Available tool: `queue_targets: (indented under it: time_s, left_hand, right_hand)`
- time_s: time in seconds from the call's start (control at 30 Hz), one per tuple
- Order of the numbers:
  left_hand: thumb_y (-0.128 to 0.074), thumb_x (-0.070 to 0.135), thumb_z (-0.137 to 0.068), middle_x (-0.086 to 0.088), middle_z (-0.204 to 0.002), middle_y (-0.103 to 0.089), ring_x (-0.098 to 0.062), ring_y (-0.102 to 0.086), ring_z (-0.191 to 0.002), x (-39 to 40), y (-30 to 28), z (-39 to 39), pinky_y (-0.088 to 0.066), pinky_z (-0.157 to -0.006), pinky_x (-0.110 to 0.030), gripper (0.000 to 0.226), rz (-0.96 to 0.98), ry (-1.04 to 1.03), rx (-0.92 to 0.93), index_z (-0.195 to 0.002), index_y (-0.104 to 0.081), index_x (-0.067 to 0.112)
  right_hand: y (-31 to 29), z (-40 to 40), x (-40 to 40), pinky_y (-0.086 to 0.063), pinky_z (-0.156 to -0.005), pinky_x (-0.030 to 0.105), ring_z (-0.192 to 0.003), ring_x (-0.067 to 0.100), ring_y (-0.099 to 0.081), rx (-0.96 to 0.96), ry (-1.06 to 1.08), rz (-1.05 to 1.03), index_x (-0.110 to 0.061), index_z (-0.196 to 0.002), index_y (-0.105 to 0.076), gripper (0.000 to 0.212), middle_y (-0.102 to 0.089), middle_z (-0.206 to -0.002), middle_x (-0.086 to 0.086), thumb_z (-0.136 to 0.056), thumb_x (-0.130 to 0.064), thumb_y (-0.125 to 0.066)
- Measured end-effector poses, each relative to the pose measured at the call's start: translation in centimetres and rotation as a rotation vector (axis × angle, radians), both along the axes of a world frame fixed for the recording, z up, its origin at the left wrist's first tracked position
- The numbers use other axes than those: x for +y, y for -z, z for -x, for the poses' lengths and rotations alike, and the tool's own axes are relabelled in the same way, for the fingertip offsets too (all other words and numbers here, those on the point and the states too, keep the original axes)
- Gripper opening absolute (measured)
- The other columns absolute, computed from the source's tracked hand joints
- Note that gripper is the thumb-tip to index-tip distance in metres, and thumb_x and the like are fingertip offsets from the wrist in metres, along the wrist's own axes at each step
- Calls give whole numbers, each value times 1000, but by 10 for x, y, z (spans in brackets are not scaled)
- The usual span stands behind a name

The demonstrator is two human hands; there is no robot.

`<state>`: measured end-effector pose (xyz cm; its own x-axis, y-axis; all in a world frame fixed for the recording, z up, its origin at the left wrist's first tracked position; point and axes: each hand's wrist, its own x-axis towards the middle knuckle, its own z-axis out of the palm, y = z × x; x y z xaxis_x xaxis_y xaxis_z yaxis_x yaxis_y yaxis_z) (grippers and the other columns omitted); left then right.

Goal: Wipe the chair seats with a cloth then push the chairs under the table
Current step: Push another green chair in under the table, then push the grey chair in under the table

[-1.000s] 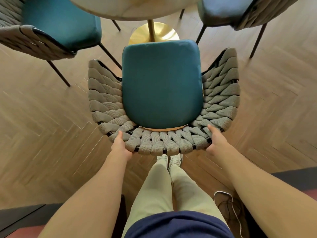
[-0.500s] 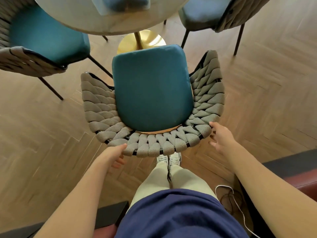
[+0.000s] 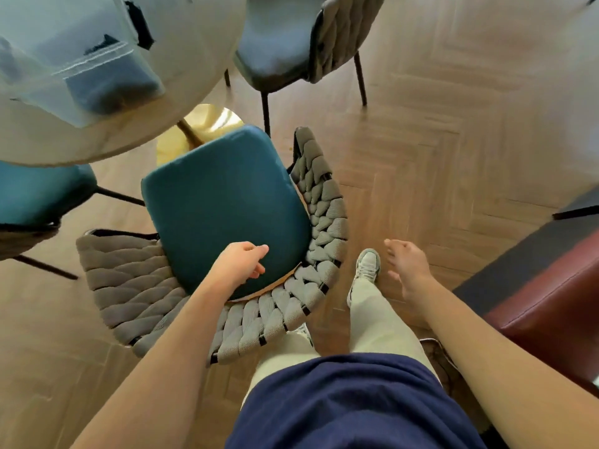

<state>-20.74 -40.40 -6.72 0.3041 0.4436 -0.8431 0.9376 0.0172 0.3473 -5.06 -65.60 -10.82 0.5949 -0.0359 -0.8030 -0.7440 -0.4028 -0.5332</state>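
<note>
A chair with a teal seat (image 3: pixel 223 202) and a grey woven backrest (image 3: pixel 278 314) stands in front of me, its front edge near the round pale table (image 3: pixel 181 102). My left hand (image 3: pixel 240 264) hovers over the rear of the seat, fingers loosely curled, holding nothing. To the right of the backrest my right hand (image 3: pixel 406 264) hangs over the floor, fingers relaxed and empty. On the table a blue cloth (image 3: pixel 110 84) lies inside a clear plastic box (image 3: pixel 74 69).
A second teal chair (image 3: pixel 39 192) sits at the left, partly under the table. A third chair (image 3: pixel 291 43) stands at the top beyond the table. The table's gold base (image 3: pixel 201 131) shows under it. A brown sofa (image 3: pixel 551 306) is at the right. My feet are behind the chair.
Both hands have let go of the chair's backrest. The view has swung right and I have stepped to the chair's right; my left hand now hovers over the seat.
</note>
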Motion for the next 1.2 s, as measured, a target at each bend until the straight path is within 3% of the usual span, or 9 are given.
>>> queue_targets:
  time_s: [0.07,0.13,0.27,0.4,0.5,0.67,0.8,1.03,1.2]
  left_hand:
    - [-47,40,-98,-1,-88,-72,-16,-67,-87,-9,3,-38,-52,-89,-39,26,21,23,-1,-103,-62,19]
    - [-48,39,-98,-3,-89,-72,-18,-67,-88,-20,4,-75,-53,-89,-40,26,34,29,-3,-102,-63,18]
    - [-49,35,-98,-6,-88,-73,-21,-67,-85,-53,0,-164,-52,-83,-38,27,63,-2,-39,-101,-65,14]
    - [-46,36,-100,-6,-91,-72,-22,-67,-87,-80,-2,-263,-51,-81,-36,26,73,32,-124,-103,-64,16]
    - [-46,36,-100,-5,-92,-73,-23,-70,-90,-91,-2,-324,-51,-80,-35,28,94,84,-162,-102,-64,15]
    - [-48,33,-99,-7,-88,-74,-19,-67,-76,-81,1,-407,-49,-76,-34,30,136,15,-172,-105,-65,9]
    - [-48,31,-100,-9,-90,-73,-20,-66,-76,-61,1,-472,-50,-77,-33,30,166,-122,-190,-107,-64,6]
    - [-46,31,-99,-8,-90,-72,-20,-68,-81,3,-7,-638,-51,-75,-33,28,200,-183,-231,-104,-63,10]
    - [-49,30,-96,-2,-79,-70,-17,-65,-69,57,-23,-743,-47,-66,-28,20,159,-208,-259,-97,-60,14]
  right_hand:
    - [-4,-30,-12,-48,-86,40,-110,28,-58,28,41,-6,-12,-111,-57,21,-57,-130,19,-93,-24,-58]
    - [-10,-63,-23,-48,-91,46,-112,33,-57,50,83,-22,-6,-115,-56,23,-54,-133,24,-96,-19,-55]
    - [-12,-136,-54,-44,-97,48,-98,23,-56,95,94,-41,-12,-97,-58,10,-60,-126,21,-96,-20,-54]
    - [-22,-214,-71,-44,-95,44,-99,23,-60,106,48,-84,-6,-116,-58,26,-64,-113,14,-97,-22,-53]
    - [-31,-268,-74,-45,-96,44,-92,23,-60,99,51,-112,-7,-115,-57,24,-64,-106,13,-97,-22,-53]
    - [-35,-349,-69,-46,-97,46,-95,24,-62,94,-12,-136,-6,-117,-57,26,-65,-107,13,-97,-23,-52]
    - [-31,-426,-46,-46,-96,45,-91,23,-61,103,-55,-128,-6,-115,-56,24,-64,-101,10,-98,-23,-51]
    - [-35,-589,35,-47,-70,31,-89,22,-63,59,-264,-80,-11,-108,-59,21,-67,-103,11,-97,-26,-51]
    - [-59,-692,98,-46,-86,40,-88,21,-62,9,-381,-140,-10,-107,-58,20,-65,-95,7,-99,-25,-48]
